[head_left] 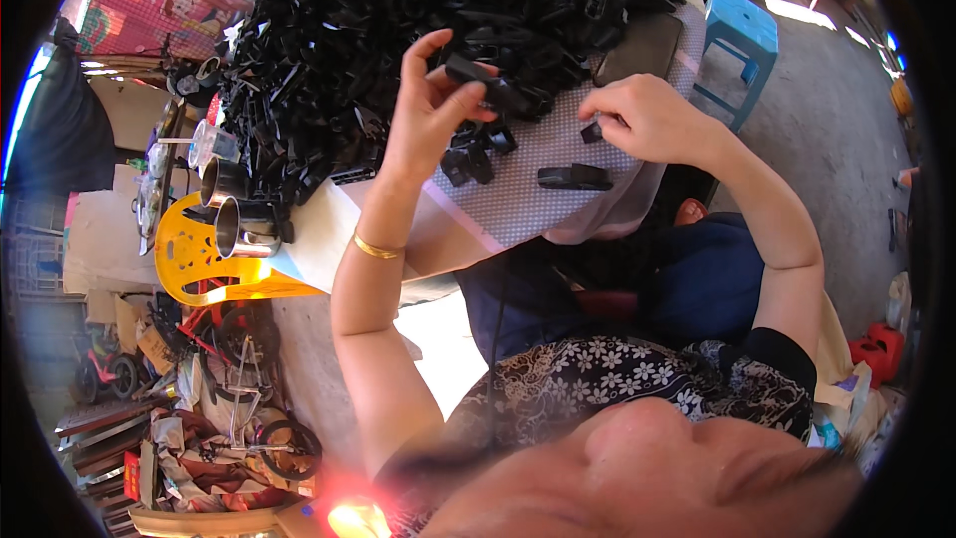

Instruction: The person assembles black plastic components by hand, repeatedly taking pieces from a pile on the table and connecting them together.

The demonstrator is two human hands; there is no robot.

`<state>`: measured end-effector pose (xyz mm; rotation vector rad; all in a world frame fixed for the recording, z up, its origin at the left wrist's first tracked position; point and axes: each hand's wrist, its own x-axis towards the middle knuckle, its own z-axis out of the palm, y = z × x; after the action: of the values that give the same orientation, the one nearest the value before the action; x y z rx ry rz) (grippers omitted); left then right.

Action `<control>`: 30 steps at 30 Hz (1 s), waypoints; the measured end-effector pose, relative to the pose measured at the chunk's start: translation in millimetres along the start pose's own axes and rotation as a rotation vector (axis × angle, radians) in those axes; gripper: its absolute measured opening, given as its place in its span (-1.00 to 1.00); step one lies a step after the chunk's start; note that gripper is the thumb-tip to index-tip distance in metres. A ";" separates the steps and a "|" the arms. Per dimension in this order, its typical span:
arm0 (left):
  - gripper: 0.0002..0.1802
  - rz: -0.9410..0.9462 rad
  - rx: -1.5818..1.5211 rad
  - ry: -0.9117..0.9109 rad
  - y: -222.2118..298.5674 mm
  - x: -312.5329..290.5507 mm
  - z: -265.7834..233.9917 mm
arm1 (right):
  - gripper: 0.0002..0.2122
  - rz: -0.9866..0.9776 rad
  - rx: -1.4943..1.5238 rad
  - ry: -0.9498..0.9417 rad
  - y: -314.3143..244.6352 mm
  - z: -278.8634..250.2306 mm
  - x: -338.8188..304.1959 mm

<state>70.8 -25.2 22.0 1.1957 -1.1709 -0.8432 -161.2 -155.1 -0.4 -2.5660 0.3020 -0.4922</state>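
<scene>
Over the near edge of a large heap of black plastic parts, my left hand is raised, with a small black plastic part between its thumb and fingers. My right hand is lower and to the right, above the cloth-covered table. Its fingers are curled in a pinch on a small dark plastic piece. Between my hands, a few loose black parts lie on the cloth. A longer black plastic part lies alone near the front edge.
On the left, a yellow plastic chair holds metal cups beside the table. A blue stool stands past the right side. Bicycles and piled goods fill the lower left. A red container sits at far right.
</scene>
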 end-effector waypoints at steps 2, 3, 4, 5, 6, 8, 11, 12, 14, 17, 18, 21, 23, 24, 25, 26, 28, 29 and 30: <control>-0.43 0.003 -0.134 -0.146 -8.6 -5.1 13.7 | -0.83 0.002 -0.072 -0.028 11.0 4.2 -5.2; -0.51 -0.040 -0.030 -0.194 -14.0 -7.8 19.1 | -0.81 -0.021 -0.091 0.053 11.5 6.5 -5.6; -0.59 -0.083 0.075 -0.242 -19.0 -10.5 23.9 | -0.79 -0.044 -0.110 0.135 10.6 7.5 -6.1; -0.66 -0.092 0.217 -0.247 -22.9 -13.7 28.1 | -0.79 -0.044 -0.109 0.137 7.3 7.9 -6.6; -0.74 -0.101 0.358 -0.254 -24.9 -16.6 33.0 | -0.77 -0.002 -0.190 0.207 1.1 8.2 -6.7; -0.71 -0.101 0.468 -0.224 -23.0 -22.7 39.0 | -0.75 0.042 -0.269 0.278 -6.5 11.0 -8.5; -0.67 0.406 0.935 -0.187 -25.3 -25.8 37.4 | -0.85 0.083 -0.305 0.090 -12.2 22.3 -10.3; -0.67 0.406 0.933 -0.189 -23.4 -26.5 38.4 | -0.85 0.085 -0.306 0.090 -10.7 23.8 -10.1; -0.71 0.336 1.001 -0.180 -17.3 -28.2 40.8 | -0.83 0.026 -0.261 0.178 -6.5 24.7 -8.0; -0.73 0.249 0.942 -0.175 -14.0 -30.6 39.2 | -0.79 -0.063 -0.268 0.193 0.7 25.4 -7.2; -0.73 0.247 0.942 -0.172 -14.6 -30.9 38.4 | -0.79 -0.065 -0.267 0.190 -2.0 25.3 -6.1; -0.74 0.243 0.886 -0.129 -16.7 -30.6 36.5 | -0.71 -0.040 -0.319 0.199 -9.2 23.1 -3.3; -0.74 0.257 0.928 -0.157 -17.9 -30.0 36.4 | -0.69 0.049 0.020 0.233 -5.3 20.5 -1.9; -0.74 0.257 0.929 -0.155 -18.6 -30.1 36.8 | -0.69 0.047 0.020 0.232 -3.5 17.0 -2.0; -0.76 0.236 0.889 -0.144 -19.3 -30.1 37.5 | -0.71 0.040 0.107 0.156 -2.3 10.8 -2.9; -0.77 0.215 0.849 -0.134 -19.9 -29.9 37.8 | -0.72 0.034 0.194 0.080 -3.3 4.0 -3.4; -0.78 0.207 0.845 -0.127 -20.9 -29.6 38.1 | -0.79 0.104 0.165 -0.025 -13.4 -1.1 -4.4; -0.79 0.201 0.841 -0.122 -21.4 -29.2 38.2 | -0.79 0.010 0.070 0.003 -12.9 -0.1 -5.6; -0.79 0.202 0.840 -0.124 -21.7 -28.7 37.2 | -0.79 -0.084 -0.026 0.032 -12.6 0.4 -6.7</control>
<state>30.1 -11.6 -6.9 1.6610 -1.8010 -0.2522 -165.7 -142.2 3.9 -2.6064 0.2136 -0.5640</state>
